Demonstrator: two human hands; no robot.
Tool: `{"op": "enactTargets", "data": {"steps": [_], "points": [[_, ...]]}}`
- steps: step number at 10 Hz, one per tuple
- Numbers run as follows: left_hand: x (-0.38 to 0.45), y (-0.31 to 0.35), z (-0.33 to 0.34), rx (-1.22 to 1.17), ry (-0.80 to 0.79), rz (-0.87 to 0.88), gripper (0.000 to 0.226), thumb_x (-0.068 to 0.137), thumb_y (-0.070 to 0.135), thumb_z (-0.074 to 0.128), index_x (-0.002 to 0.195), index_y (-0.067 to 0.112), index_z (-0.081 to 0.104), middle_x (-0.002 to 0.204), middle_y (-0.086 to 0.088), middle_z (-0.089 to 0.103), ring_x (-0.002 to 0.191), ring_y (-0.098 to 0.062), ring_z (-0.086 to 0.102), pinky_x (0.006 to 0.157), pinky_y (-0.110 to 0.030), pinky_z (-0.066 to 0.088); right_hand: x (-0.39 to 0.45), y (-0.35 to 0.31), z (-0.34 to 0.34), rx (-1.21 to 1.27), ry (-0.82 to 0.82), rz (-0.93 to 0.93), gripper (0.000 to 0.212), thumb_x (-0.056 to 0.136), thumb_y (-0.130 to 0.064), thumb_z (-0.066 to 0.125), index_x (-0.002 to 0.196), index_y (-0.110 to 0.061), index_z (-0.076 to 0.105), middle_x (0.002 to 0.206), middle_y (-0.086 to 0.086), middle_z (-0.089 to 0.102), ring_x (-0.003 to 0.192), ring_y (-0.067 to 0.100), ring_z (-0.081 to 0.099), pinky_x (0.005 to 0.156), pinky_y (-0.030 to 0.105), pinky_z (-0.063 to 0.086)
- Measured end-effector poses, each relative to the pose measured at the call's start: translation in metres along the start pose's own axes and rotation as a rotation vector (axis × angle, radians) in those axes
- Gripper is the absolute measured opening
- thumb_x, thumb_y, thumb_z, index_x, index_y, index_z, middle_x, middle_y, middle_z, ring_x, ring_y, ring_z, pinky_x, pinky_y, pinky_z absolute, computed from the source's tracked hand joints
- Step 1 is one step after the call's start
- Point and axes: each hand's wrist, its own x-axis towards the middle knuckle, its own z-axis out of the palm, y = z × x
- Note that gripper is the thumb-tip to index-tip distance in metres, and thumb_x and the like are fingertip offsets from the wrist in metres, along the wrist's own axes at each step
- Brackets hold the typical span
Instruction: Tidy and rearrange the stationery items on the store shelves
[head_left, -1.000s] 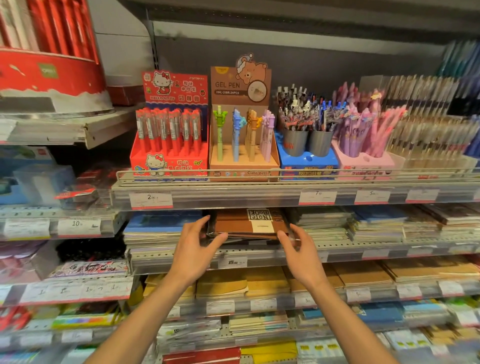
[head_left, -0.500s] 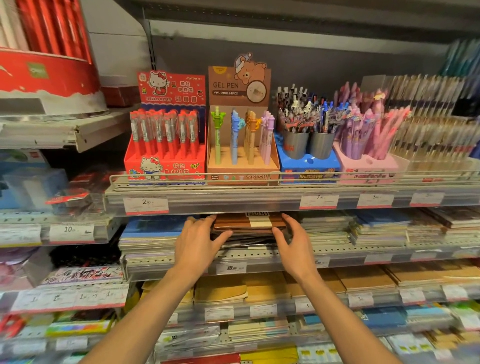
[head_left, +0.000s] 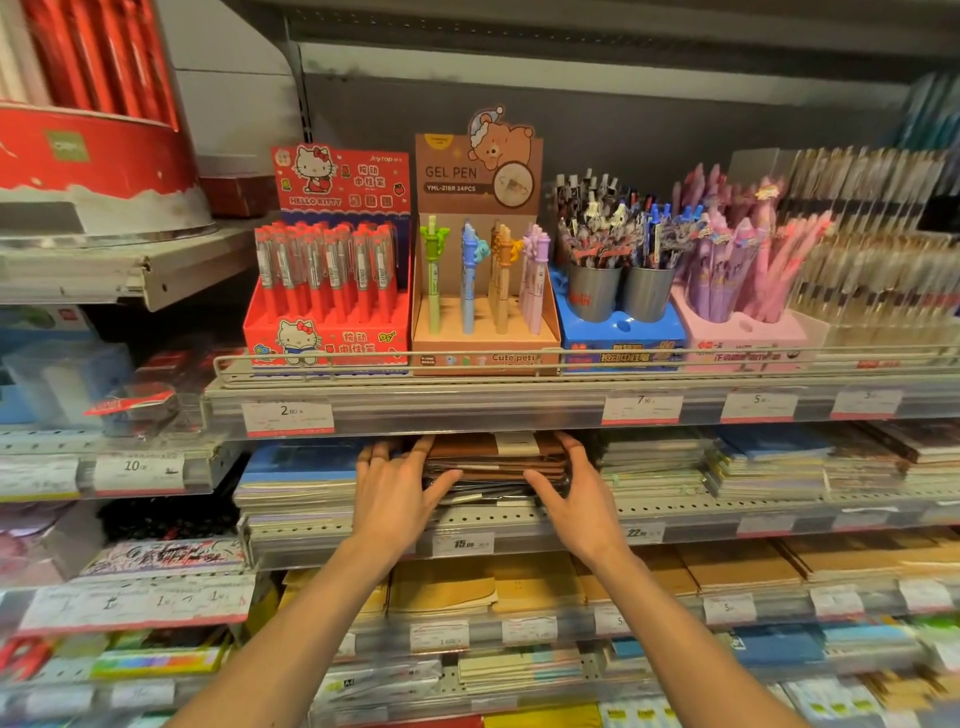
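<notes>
A person's two hands flank a stack of brown notebooks (head_left: 496, 457) at the centre of the frame, on the second shelf (head_left: 524, 517) of a store's stationery display, just under the price rail of the pen shelf. The left hand (head_left: 395, 493) lies against the stack's left edge, fingers reaching over the neighbouring blue notebooks (head_left: 298, 467), thumb pressed along the stack's front; the right hand (head_left: 579, 499) mirrors it on the right edge, fingers extended beside the pile and thumb at its front corner. Neither hand is clenched; both look relaxed and pressing rather than grasping. The stack appears uneven: brown covers with a pale label on top, darker wrapped items jutting out beneath, edges not yet flush. The tidying seems to be in an early phase, with this pile mid-squaring and the rows of kraft-coloured pads (head_left: 519, 584) below untouched. Above, the red Hello Kitty pen box (head_left: 330, 291) and the bear-topped gel pen display (head_left: 480, 249) stand upright behind the wire guard
</notes>
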Motion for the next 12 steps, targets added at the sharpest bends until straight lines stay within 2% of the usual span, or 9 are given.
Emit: {"op": "enactTargets", "data": {"steps": [2, 4, 5, 7, 8, 9, 10, 11, 12], "points": [[0.000, -0.004, -0.002, -0.031, 0.064, 0.064, 0.071, 0.089, 0.071, 0.035, 0.136, 0.022, 0.057, 0.102, -0.002, 0.076, 0.117, -0.028, 0.058, 0.105, -0.045, 0.035, 0.006, 0.004, -0.008, -0.010, -0.005, -0.010, 0.061, 0.090, -0.045, 0.066, 0.143, -0.025, 0.043, 0.130, -0.002, 0.063, 0.118, 0.015, 0.060, 0.098, 0.032, 0.051], [0.000, -0.001, 0.006, -0.051, 0.107, 0.064, 0.065, 0.090, 0.064, 0.043, 0.130, 0.017, 0.063, 0.096, -0.005, 0.076, 0.110, -0.030, 0.061, 0.096, -0.042, 0.042, 0.003, 0.007, -0.005, -0.014, 0.007, -0.017, 0.062, 0.090, -0.046, 0.066, 0.144, -0.025, 0.043, 0.132, -0.002, 0.061, 0.120, 0.014, 0.058, 0.100, 0.033, 0.051], [-0.001, -0.002, 0.008, -0.040, 0.098, 0.058, 0.064, 0.091, 0.064, 0.042, 0.131, 0.018, 0.061, 0.102, -0.005, 0.075, 0.112, -0.029, 0.060, 0.094, -0.042, 0.043, 0.000, 0.006, -0.004, -0.030, 0.019, -0.023, 0.062, 0.090, -0.048, 0.065, 0.145, -0.027, 0.041, 0.136, -0.003, 0.059, 0.123, 0.014, 0.057, 0.101, 0.034, 0.051], [0.000, 0.003, 0.002, -0.003, 0.015, 0.018, 0.064, 0.095, 0.065, 0.033, 0.140, 0.022, 0.050, 0.121, -0.004, 0.068, 0.124, -0.026, 0.052, 0.102, -0.040, 0.040, 0.003, 0.003, -0.006, -0.117, -0.002, -0.015, 0.064, 0.092, -0.052, 0.060, 0.147, -0.027, 0.038, 0.136, 0.001, 0.057, 0.124, 0.017, 0.056, 0.102, 0.034, 0.049], [-0.002, 0.009, -0.001, 0.006, -0.028, -0.029, 0.064, 0.096, 0.065, 0.031, 0.144, 0.025, 0.044, 0.134, -0.005, 0.059, 0.129, -0.027, 0.045, 0.108, -0.041, 0.037, 0.003, 0.000, -0.007, -0.118, -0.022, 0.015, 0.074, 0.089, -0.061, 0.056, 0.149, -0.024, 0.032, 0.140, 0.004, 0.052, 0.127, 0.020, 0.052, 0.105, 0.038, 0.048], [-0.011, 0.012, -0.006, -0.054, 0.015, -0.052, 0.060, 0.096, 0.060, 0.038, 0.145, 0.026, 0.041, 0.140, -0.007, 0.050, 0.131, -0.026, 0.041, 0.110, -0.041, 0.036, -0.006, -0.003, -0.008, -0.113, 0.007, -0.001, 0.085, 0.088, -0.068, 0.051, 0.154, -0.024, 0.021, 0.155, 0.009, 0.034, 0.141, 0.025, 0.038, 0.113, 0.043, 0.040], [-0.025, 0.009, -0.014, -0.087, 0.096, -0.001, 0.059, 0.095, 0.057, 0.043, 0.144, 0.023, 0.044, 0.139, -0.006, 0.051, 0.129, -0.024, 0.044, 0.108, -0.042, 0.039, -0.021, -0.010, -0.008, -0.146, 0.005, -0.015, 0.089, 0.088, -0.072, 0.046, 0.157, -0.026, 0.014, 0.165, 0.007, 0.014, 0.150, 0.026, 0.019, 0.119, 0.045, 0.027], [-0.041, 0.001, -0.023, -0.066, 0.059, 0.018, 0.067, 0.090, 0.063, 0.039, 0.145, 0.024, 0.043, 0.140, -0.004, 0.050, 0.132, -0.023, 0.042, 0.109, -0.044, 0.038, -0.040, -0.015, -0.007, -0.171, -0.011, -0.006, 0.091, 0.086, -0.076, 0.042, 0.157, -0.027, 0.014, 0.167, 0.005, 0.003, 0.153, 0.025, 0.009, 0.122, 0.046, 0.020], [-0.059, -0.009, -0.032, -0.072, -0.029, 0.019, 0.065, 0.091, 0.062, 0.044, 0.144, 0.024, 0.043, 0.137, -0.001, 0.051, 0.129, -0.021, 0.044, 0.107, -0.042, 0.040, -0.058, -0.020, -0.002, -0.209, -0.024, 0.011, 0.088, 0.088, -0.076, 0.040, 0.157, -0.026, 0.018, 0.166, 0.005, 0.007, 0.153, 0.024, 0.010, 0.122, 0.049, 0.020]]}}
